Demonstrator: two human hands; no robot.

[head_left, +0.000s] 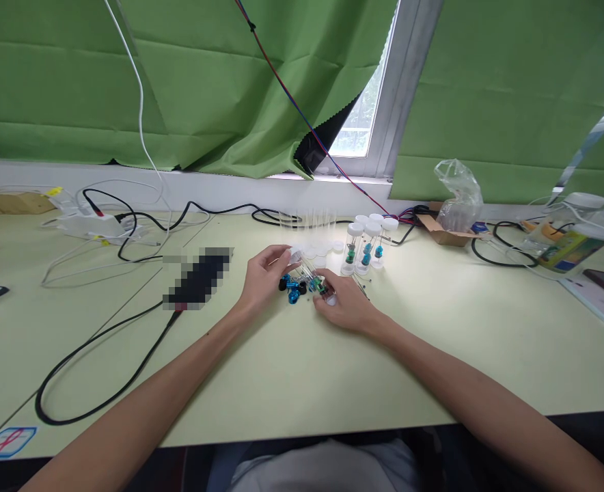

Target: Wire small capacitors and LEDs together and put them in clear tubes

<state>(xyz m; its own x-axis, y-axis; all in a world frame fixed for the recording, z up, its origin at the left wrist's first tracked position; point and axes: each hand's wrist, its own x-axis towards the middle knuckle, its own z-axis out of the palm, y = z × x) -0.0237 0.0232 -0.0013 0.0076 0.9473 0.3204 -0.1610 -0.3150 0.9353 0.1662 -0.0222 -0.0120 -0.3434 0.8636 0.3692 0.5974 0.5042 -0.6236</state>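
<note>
My right hand [346,301] is closed around a clear plastic tube [309,272] that lies tilted, with small green parts inside its lower end. At the tube's upper left end, my left hand [266,275] pinches a white cap [295,255]; whether the cap is seated on the tube I cannot tell. Beneath and between the hands lies a small pile of blue and black parts [294,295]. Just beyond the right hand stand several white-capped tubes [352,249] with blue or green parts inside. Several clear tubes [309,224] and loose white caps [320,262] are behind the hands.
A black cable [46,410] loops over the table's left side beside a pixelated dark object [199,277]. White power strips [89,225] sit at the back left. To the right are a cardboard box [438,229] with a plastic bag, a labelled container [573,246] and a phone [596,301].
</note>
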